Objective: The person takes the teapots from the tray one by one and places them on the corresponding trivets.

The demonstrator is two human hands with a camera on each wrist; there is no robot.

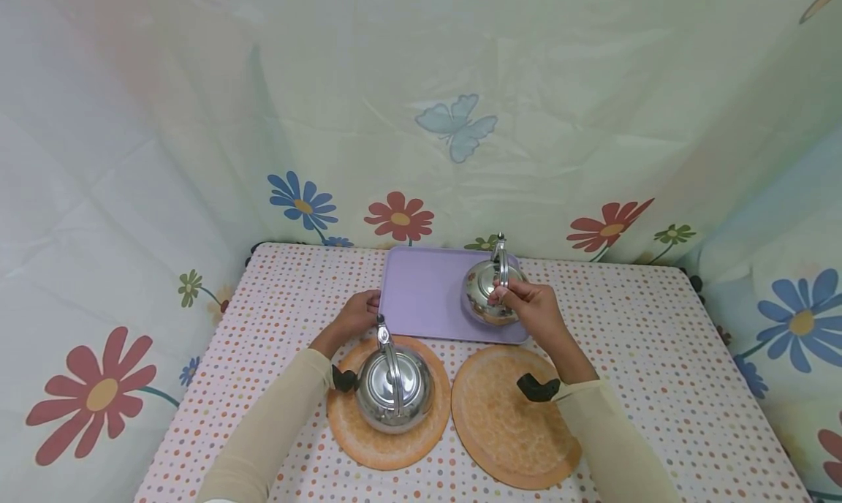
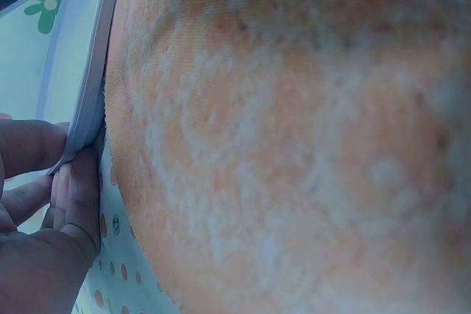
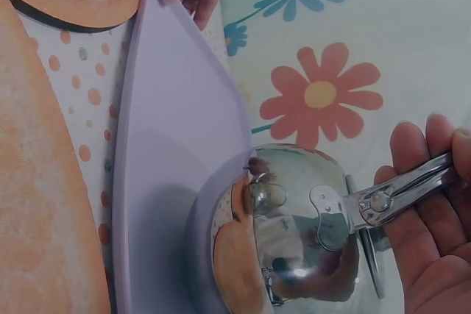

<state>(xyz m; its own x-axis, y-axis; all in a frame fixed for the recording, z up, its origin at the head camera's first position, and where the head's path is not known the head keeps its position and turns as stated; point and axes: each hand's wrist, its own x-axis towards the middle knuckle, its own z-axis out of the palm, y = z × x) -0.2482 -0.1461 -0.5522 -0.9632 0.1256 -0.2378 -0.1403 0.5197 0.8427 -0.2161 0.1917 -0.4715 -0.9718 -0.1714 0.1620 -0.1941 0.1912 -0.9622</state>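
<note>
Dotted tablecloth (image 1: 625, 320): right hand (image 1: 536, 309) grips kettle (image 1: 490, 292); brand marks seemingly unreadable.

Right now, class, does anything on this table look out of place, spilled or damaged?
Nothing stands out. One kettle sits upright on its mat; the right hand grips the other kettle on the tray, whose edge the left hand holds.

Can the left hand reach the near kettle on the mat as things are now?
Probably yes. The left hand holds the tray edge, just behind the near kettle, and nothing lies between them. It must only let go of the tray first.
</note>
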